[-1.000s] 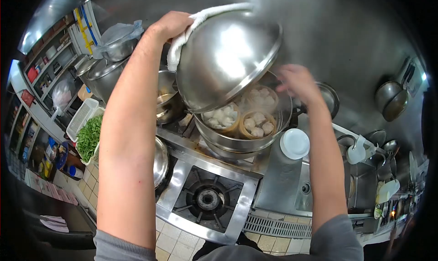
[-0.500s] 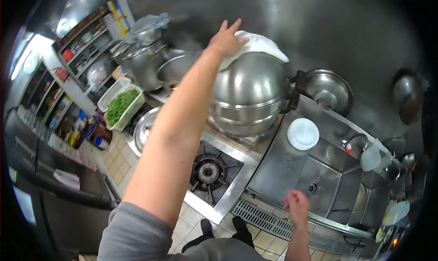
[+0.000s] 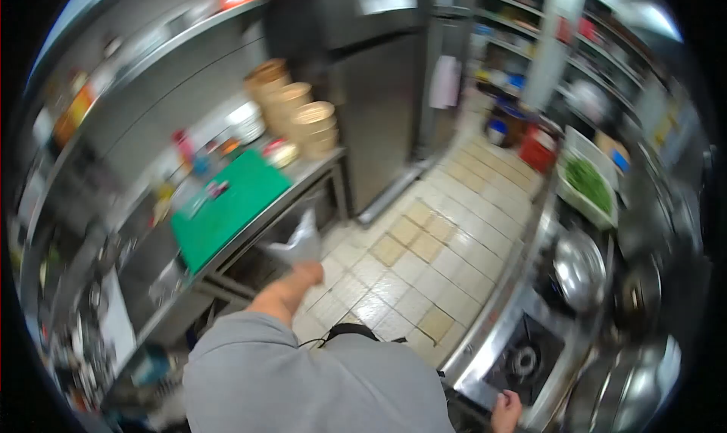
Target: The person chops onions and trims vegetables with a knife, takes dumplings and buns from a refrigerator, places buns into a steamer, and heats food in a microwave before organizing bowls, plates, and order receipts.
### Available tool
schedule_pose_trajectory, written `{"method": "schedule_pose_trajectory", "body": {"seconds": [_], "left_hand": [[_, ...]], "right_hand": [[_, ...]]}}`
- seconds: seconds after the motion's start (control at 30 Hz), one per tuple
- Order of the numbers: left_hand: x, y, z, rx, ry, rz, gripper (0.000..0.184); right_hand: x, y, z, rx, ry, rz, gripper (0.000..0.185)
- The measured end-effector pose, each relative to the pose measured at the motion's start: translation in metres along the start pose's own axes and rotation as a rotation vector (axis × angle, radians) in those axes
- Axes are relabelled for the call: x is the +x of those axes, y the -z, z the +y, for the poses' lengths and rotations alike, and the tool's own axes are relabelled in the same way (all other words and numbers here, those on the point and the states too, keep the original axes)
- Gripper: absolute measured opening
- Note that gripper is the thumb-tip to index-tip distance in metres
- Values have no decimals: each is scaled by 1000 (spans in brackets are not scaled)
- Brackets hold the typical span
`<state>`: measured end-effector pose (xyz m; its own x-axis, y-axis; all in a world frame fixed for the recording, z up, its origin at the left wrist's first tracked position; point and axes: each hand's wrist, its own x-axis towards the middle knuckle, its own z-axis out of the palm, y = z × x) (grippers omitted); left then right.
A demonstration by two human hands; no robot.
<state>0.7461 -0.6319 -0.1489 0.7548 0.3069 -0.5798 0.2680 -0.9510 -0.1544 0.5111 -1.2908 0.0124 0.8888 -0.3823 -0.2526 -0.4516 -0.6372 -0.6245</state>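
Observation:
My left hand (image 3: 308,273) is stretched out low over the floor in front of the work table, blurred by motion. Just beyond it is a white, crumpled thing (image 3: 301,240), a bag or a cloth; whether my hand touches or holds it I cannot tell. Down by the stove's front, near the gas burner (image 3: 522,361), my right hand (image 3: 507,412) has loosely curled fingers with nothing visible in them. A large steel steamer (image 3: 617,391) stands at the lower right, with a white cloth (image 3: 669,365) at its far side.
A green cutting board (image 3: 227,210) lies on the table at left, with bamboo steamers (image 3: 314,130) behind. A steel fridge (image 3: 379,107) stands beyond. Tiled floor (image 3: 409,244) runs between table and stove. At right are a steel bowl (image 3: 579,270) and a basket of greens (image 3: 598,215).
My view has swung left from the stove and sink to the aisle and work table. My left hand has left the white cloth on the steamer and is now low beside the table.

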Motion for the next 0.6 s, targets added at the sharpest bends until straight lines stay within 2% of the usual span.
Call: {"method": "schedule_pose_trajectory", "body": {"seconds": [0.03,0.07,0.1,0.13,0.17,0.2,0.23,0.27,0.33,0.37,0.4,0.43,0.47,0.5,0.53,0.57,0.6], "left_hand": [[-9,14,-74,-223,172,-3,40],[-22,20,-136,-478,263,54,40],[-44,9,-181,-549,289,223,41],[-65,-4,-222,-601,312,394,41],[-85,-20,-255,-630,367,385,41],[-106,-38,-282,-723,432,404,42],[-123,-60,-305,-816,492,427,42],[-132,-103,-328,-886,543,422,42],[-165,-195,-337,-935,687,454,44],[-170,-279,-338,-803,648,497,49],[-182,-352,-330,-710,685,391,54],[-224,-317,-302,-847,745,98,54],[-238,-398,-282,-945,850,-18,51],[-275,-405,-253,-1098,797,-144,46],[-319,-444,-220,-539,419,15,34],[-346,-472,-186,-1230,769,-190,26],[-374,-475,-155,-1056,730,-311,26]], "right_hand": [[32,5,-30,-192,79,-42,36],[90,-13,-6,-163,332,36,21],[118,-12,-61,-167,310,-64,27],[138,-21,-126,-454,443,-42,30],[176,-44,-163,-703,503,-10,30],[179,-72,-254,-699,351,-8,40],[206,-111,-300,-695,504,34,40],[205,-153,-372,-649,571,-33,43],[233,-265,-457,-334,942,-170,46],[235,-328,-503,-221,1069,-279,46],[211,-373,-560,-171,1137,-436,48],[206,-431,-601,-62,1110,-661,49],[195,-483,-641,-5,1198,-766,53],[180,-525,-685,8,929,-906,53],[162,-567,-721,5,653,-1039,53],[157,-617,-748,139,515,-1013,58],[164,-676,-772,264,385,-990,63]]}}
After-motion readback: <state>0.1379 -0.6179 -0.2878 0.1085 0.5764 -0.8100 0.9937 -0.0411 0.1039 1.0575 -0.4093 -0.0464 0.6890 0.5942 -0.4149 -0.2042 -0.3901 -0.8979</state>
